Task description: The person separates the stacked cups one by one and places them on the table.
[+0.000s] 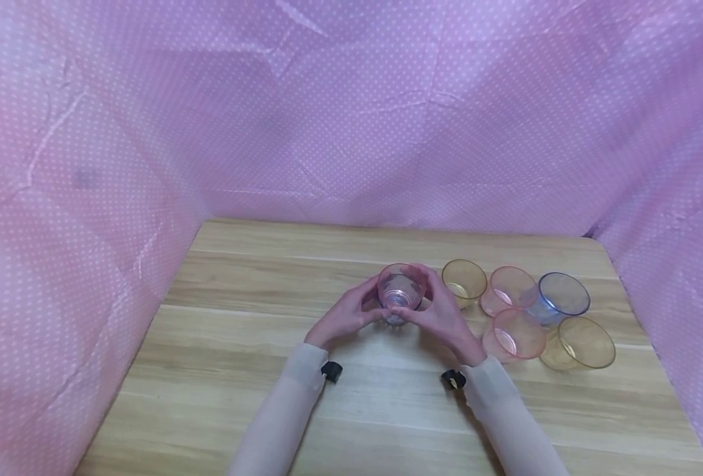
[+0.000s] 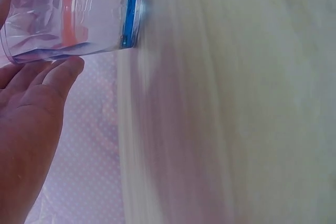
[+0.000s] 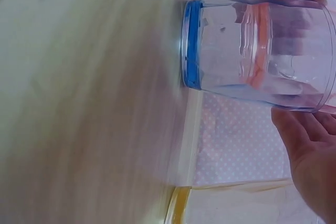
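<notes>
A clear pink cup [image 1: 402,281] is nested inside a clear blue cup [image 3: 220,45] near the middle of the table. In the right wrist view the blue base stands at the tabletop, and the pink cup's orange-pink base shows through the wall partway up. My left hand [image 1: 348,314] curls round the pair from the left, thumb at the near side. From the right, my right hand [image 1: 441,311] grips the same cups, its thumb also in front. The left wrist view shows left fingers [image 2: 63,77] along the blue cup's wall.
Just right of my right hand stands a yellow cup [image 1: 464,280], then a pink cup [image 1: 509,289] and a blue cup [image 1: 564,294]. Nearer are another pink cup [image 1: 517,334] and yellow cup [image 1: 586,342]. Pink dotted cloth [image 1: 351,132] hangs behind the wooden table [image 1: 238,370].
</notes>
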`<state>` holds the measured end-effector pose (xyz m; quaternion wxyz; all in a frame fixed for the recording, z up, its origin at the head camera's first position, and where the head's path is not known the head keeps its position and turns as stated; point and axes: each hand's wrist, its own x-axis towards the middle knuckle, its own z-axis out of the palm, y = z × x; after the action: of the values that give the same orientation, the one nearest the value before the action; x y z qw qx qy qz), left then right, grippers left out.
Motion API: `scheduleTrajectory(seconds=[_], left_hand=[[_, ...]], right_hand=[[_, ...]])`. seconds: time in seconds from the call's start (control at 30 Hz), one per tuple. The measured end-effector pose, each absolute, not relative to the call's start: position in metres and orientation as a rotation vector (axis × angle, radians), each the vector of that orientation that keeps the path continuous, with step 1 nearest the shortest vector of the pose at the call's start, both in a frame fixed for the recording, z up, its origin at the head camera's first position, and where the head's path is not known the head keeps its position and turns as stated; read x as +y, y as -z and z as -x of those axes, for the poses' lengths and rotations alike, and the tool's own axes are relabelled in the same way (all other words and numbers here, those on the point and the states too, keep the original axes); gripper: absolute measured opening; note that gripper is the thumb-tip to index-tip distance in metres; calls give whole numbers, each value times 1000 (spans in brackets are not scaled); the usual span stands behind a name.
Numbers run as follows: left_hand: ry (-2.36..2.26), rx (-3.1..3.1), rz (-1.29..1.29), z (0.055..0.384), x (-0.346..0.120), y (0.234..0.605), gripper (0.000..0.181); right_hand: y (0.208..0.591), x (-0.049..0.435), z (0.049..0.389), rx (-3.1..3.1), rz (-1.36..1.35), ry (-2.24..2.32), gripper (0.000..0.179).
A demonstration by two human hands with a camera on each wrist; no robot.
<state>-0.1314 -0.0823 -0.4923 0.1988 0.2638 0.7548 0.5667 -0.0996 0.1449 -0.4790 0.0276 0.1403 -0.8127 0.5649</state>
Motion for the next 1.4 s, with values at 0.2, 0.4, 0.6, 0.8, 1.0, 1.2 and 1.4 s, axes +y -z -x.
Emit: scheduleTrajectory(seconds=[0.2, 0.4, 0.6, 0.8, 1.0, 1.2, 1.4], left_hand=[[-1590, 2096, -724, 132, -83, 492, 81], [-1589, 2116, -730, 132, -83, 491, 81], [-1580, 2152, -711, 131, -83, 492, 80], [-1592, 2156, -715, 131, -83, 493, 80], [-1579, 2161, -698, 131, -83, 495, 79], [-1596, 2136, -697, 131, -83, 495, 80], [-1610, 2116, -674, 131, -83, 495, 82]], right_hand=[[478, 144, 97, -2488, -447, -1718, 89], [477, 142, 96, -2463, -461, -1685, 89], [475, 141, 95, -2418, -464, -1713, 89], [473, 141, 94, -2402, -465, -1708, 90], [470, 141, 93, -2392, -453, -1729, 90], [464, 141, 89, -2373, -444, -1756, 90], [461, 141, 87, -2287, -493, -1743, 96]])
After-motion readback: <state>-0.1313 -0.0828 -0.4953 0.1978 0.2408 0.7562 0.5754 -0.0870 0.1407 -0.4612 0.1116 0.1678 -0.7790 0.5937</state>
